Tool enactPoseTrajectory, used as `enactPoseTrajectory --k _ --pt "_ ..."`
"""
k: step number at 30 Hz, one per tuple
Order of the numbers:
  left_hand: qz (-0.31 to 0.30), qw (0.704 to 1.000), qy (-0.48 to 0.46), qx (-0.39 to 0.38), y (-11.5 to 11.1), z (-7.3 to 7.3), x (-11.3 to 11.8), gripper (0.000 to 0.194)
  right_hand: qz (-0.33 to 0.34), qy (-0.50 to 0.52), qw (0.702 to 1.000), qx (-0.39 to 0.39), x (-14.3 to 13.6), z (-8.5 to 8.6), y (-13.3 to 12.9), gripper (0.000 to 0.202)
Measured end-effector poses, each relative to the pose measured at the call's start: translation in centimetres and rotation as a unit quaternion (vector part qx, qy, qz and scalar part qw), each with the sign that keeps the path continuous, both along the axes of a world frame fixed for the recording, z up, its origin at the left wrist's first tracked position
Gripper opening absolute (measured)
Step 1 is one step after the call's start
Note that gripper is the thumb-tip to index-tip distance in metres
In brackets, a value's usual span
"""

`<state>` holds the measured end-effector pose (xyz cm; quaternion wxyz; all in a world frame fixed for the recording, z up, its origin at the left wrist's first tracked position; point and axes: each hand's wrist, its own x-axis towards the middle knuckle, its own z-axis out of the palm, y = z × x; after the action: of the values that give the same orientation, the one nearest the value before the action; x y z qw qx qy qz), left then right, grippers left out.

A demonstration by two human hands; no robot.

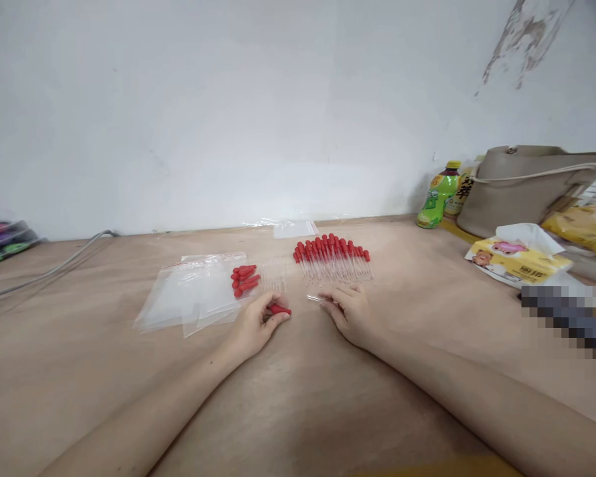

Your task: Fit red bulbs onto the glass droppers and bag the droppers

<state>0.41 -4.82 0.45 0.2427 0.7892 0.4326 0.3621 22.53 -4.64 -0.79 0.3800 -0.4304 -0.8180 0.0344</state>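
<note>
My left hand pinches a red rubber dropper bulb, its narrow end pointing right. Facing it across a small gap, my right hand grips a thin clear dropper tube whose end points left. Several loose red bulbs lie beyond my left hand, on the edge of some clear plastic bags. Beside them rests a row of clear tubes. Behind my right hand, many droppers with red bulbs fitted lie side by side, bulbs toward the wall.
Clear zip bags lie flat at the left, with another bag by the wall. A grey cable runs along the far left. At the right stand a green bottle, a beige bag and a tissue pack.
</note>
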Motion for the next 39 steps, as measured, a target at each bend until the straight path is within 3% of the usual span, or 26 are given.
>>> enactPoseTrajectory --k 3,9,14,23,28,33,39 --pt "0.020 0.999 0.010 0.042 -0.1 -0.1 0.1 0.023 0.024 0.005 1.000 0.014 -0.2 0.4 -0.3 0.016" --pt "0.010 0.993 0.078 0.091 -0.4 0.5 0.5 0.022 0.064 0.015 0.998 0.022 -0.7 1.2 -1.3 0.017" --pt "0.010 0.987 0.081 0.142 -0.3 0.3 0.6 0.020 0.087 -0.014 0.995 0.043 -1.0 1.0 -1.3 0.018" --pt "-0.059 0.985 0.103 0.125 -0.9 1.1 0.5 0.020 0.135 -0.012 0.991 0.018 -0.3 1.0 -0.4 0.021" --pt "-0.084 0.980 0.125 0.129 -1.1 1.0 0.6 0.022 0.117 -0.073 0.989 0.045 -0.2 1.2 -0.7 0.023" --pt "-0.055 0.977 0.124 0.163 -0.9 0.7 0.6 0.020 0.076 -0.098 0.986 0.109 -0.7 0.8 -1.0 0.024" --pt "-0.003 0.974 0.125 0.187 0.2 0.4 -0.3 0.022 0.089 -0.010 0.995 0.052 -0.2 0.5 -0.1 0.015"
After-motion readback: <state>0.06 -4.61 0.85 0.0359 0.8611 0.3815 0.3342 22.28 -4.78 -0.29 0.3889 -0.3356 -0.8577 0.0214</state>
